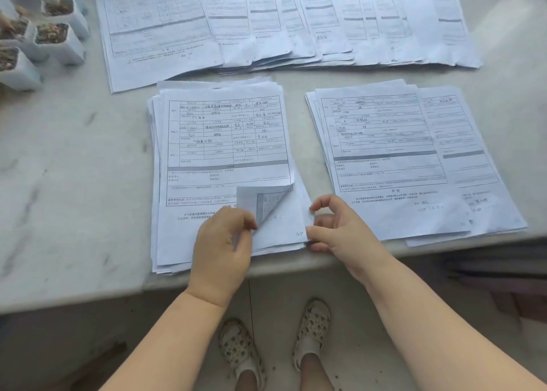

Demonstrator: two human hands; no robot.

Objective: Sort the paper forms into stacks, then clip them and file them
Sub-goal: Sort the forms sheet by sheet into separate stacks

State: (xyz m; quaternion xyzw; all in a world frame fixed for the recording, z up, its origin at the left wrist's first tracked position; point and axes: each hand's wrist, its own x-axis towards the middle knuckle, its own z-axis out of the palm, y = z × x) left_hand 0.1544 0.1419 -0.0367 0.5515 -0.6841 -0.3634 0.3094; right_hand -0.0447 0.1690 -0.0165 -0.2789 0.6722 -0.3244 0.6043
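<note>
Bench: pale marble-look top, grey veining; front edge runs across lower half of view.
Near-left stack: printed paper forms w/ handwritten entries, loosely squared, sheet edges fanned at left side. Sits at bench front edge, directly ahead of person.
Top sheet: lower-right corner folded up and back, printed reverse showing.
Folded corner: lifted off the sheet below; that sheet shows a handwritten no. near its bottom-right corner, not legible.
Left hand: rests on lower part of near-left stack, fingers curled, thumb and fingertips pinching the edge of the folded corner.
Right hand: at bottom-right corner of same stack, thumb and forefinger curled round the stack's corner sheets, pinching them; other fingers bent below bench-edge level.
Near-right stack: second pile of forms, just beside the first w/ a bare strip of bench between; sheets fanned toward the right, bottom-right corner at bench edge. No hand on it.
Back row: many forms spread in overlapping piles along far side of bench, left to right; leftmost pile skewed.
Pots: group of small white containers w/ brownish fill, far-left corner of bench, close to leftmost back pile.
Floor: light, speckled; person's feet in pale perforated clogs below bench edge.
Clips / folder: cannot tell from this view.
</note>
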